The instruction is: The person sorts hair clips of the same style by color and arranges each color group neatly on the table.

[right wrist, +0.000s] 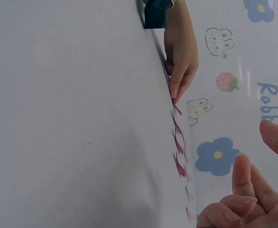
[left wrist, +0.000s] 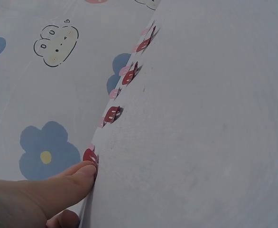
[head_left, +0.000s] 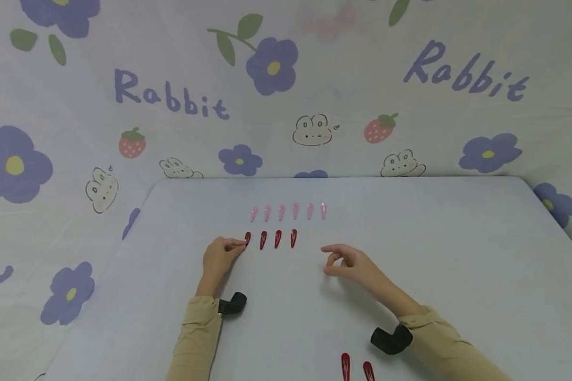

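Note:
My left hand pinches the lower end of the leftmost red snap hair clip between thumb and fingers. Its clip also peeks out past the thumb in the left wrist view. Several red clips form a row, among them a red clip to the right of that hand. Behind them runs a row of several pink snap hair clips, one pink clip near its middle. My right hand hovers right of the red row, fingers loosely bent, thumb and index apart, holding nothing.
Two more red clips lie near the front edge of view, one longer red clip and a partly cut-off red clip. The white table ends at a patterned cloth backdrop. Black wrist cameras sit at the sleeves.

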`<state>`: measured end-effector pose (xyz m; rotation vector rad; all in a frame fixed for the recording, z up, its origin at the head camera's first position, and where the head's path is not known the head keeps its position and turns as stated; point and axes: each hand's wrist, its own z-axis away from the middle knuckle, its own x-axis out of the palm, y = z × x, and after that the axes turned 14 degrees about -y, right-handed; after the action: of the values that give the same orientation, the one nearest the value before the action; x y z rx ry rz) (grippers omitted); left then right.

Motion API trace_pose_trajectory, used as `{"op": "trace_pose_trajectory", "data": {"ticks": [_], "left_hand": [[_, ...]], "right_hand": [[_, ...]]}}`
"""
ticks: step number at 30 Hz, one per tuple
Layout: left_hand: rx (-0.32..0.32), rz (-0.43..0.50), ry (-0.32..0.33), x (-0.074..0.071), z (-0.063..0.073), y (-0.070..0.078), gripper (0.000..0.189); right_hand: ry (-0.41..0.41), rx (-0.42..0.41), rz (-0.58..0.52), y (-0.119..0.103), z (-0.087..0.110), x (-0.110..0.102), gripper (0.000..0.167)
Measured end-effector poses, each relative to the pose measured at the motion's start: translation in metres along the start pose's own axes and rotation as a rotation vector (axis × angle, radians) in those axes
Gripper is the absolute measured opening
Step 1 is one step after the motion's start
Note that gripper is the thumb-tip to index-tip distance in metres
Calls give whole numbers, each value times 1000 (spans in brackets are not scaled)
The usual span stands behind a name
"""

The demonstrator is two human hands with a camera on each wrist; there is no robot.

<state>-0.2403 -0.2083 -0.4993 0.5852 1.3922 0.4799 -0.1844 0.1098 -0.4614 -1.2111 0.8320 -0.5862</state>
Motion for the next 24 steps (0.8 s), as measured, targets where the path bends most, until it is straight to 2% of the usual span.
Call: {"op": "trace_pose_trajectory", "data": {"ticks": [4, 10, 14, 17, 22, 24], "left_hand": [[6, 9, 12, -1, 0, 0, 17], [5, 26, 35, 0, 1, -1, 17], [14, 21, 42, 1, 0, -1, 17], [25, 30, 45, 0, 0, -1, 16], [37, 28, 48, 0, 0, -2, 15], [40, 21, 45, 0, 0, -3, 15]], "right_hand": [[-14, -27, -4, 0, 13, 3, 42], [-88, -90, -4, 8, 35, 6, 35], [-132, -188, 72, 15, 53, 15, 26], [-140, -229, 108, 18, 65, 27, 21], [-142, -234, 93, 21, 78, 44, 17], [-155, -209, 76, 22, 83, 49, 16]]}}
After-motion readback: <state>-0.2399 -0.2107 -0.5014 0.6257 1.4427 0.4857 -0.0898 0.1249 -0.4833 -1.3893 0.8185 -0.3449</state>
